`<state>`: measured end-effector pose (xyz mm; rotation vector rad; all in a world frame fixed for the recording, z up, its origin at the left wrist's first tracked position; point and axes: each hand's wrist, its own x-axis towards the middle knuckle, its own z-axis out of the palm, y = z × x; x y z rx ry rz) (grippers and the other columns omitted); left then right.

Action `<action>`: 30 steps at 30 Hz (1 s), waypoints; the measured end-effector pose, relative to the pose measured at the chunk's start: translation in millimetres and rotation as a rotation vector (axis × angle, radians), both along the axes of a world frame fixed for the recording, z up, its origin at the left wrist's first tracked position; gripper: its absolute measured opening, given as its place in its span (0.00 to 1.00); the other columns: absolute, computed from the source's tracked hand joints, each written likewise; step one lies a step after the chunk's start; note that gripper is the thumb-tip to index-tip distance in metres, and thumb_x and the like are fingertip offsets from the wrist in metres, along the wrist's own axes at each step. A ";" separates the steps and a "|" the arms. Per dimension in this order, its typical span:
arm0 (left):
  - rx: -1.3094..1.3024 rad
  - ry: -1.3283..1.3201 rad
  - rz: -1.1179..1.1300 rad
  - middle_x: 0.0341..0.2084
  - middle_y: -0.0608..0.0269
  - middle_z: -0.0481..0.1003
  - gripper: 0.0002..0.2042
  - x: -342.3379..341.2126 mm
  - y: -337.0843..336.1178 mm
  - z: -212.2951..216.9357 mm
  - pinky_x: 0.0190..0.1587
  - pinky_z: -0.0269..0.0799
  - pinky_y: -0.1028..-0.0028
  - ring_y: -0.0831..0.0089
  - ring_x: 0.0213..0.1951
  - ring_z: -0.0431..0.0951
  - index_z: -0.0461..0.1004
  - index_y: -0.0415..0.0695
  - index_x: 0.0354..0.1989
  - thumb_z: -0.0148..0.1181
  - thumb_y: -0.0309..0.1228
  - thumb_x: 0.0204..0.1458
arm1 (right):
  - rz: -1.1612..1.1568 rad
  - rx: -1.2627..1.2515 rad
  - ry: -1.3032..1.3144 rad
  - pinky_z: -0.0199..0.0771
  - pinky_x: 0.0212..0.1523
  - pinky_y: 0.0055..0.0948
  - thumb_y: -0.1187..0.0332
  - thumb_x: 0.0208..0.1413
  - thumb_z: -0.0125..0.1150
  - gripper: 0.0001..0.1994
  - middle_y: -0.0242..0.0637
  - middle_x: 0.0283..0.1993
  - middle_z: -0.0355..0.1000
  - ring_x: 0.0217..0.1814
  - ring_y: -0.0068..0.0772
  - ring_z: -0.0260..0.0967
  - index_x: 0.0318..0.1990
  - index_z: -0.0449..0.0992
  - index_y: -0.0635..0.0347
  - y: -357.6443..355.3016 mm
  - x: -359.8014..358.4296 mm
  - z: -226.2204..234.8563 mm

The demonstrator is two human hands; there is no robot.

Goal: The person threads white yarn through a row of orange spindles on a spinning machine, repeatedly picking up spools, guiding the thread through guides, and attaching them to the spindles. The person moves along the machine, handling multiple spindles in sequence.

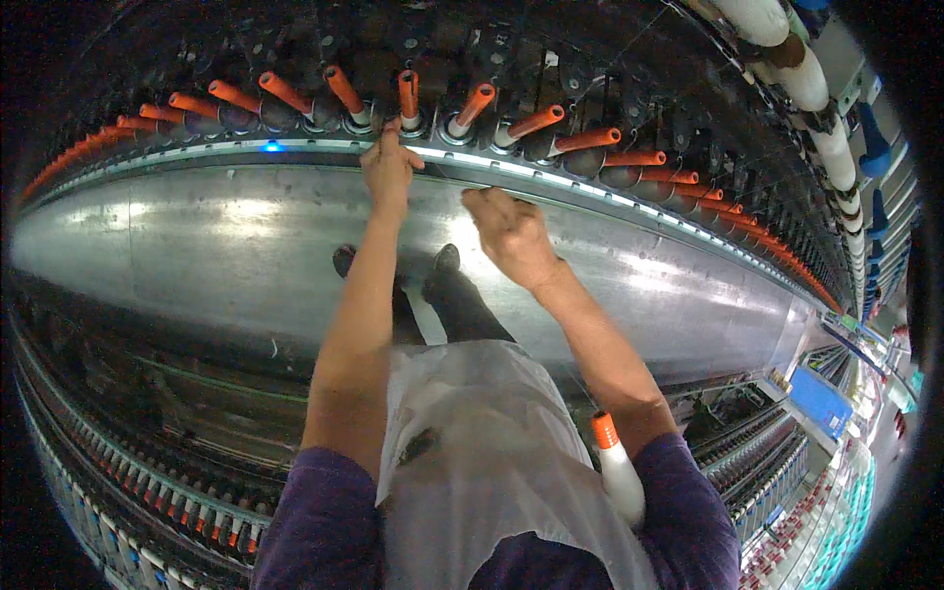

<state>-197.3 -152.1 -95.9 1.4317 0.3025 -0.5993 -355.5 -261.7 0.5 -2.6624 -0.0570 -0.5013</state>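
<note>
A long row of orange tubes (408, 90) stands on the spindles of a spinning machine. My left hand (390, 172) reaches up to the base of one tube near the middle, its index finger stretched out against the spindle and its thumb apart. Lower and to the right, my right hand (513, 234) is closed, fingers curled and pinched together in front of the metal rail (492, 169). Whatever those fingers hold, if anything, is too small to make out. A bobbin of white yarn with an orange tip (619, 467) rests against my apron (472, 423), beside my right upper arm.
Below the rail, the metal floor (246, 231) of the aisle runs across. A blue light (272, 147) glows on the rail at left. Thick white yarn rolls (801, 79) hang at upper right. Behind me stands another bobbin row (187, 506); a blue panel (821, 400) is at far right.
</note>
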 end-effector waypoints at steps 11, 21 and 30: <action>0.282 -0.704 -0.345 0.20 0.61 0.74 0.17 1.7 27.2 2.1 0.30 0.68 0.73 0.77 0.22 0.71 0.70 0.42 0.54 0.49 0.33 0.58 | 0.099 0.000 -0.275 0.72 0.22 0.32 0.82 0.37 0.59 0.17 0.40 0.31 0.68 0.25 0.37 0.71 0.40 0.74 0.65 28.1 90.8 88.1; -0.622 0.117 -0.648 0.41 0.51 0.76 0.23 -95.7 80.9 210.4 0.48 0.72 0.69 0.68 0.42 0.77 0.63 0.35 0.59 0.50 0.39 0.60 | -0.090 -0.446 0.200 0.71 0.22 0.31 0.73 0.38 0.56 0.10 0.43 0.29 0.71 0.28 0.36 0.73 0.32 0.74 0.66 18.1 94.0 90.4; -0.647 -0.203 -0.246 0.15 0.75 0.63 0.18 36.4 80.0 266.6 0.18 0.50 0.86 0.90 0.16 0.55 0.67 0.38 0.55 0.47 0.36 0.62 | -0.245 0.085 -0.140 0.70 0.28 0.31 0.73 0.47 0.61 0.03 0.41 0.35 0.70 0.34 0.37 0.71 0.29 0.78 0.61 18.7 116.5 158.0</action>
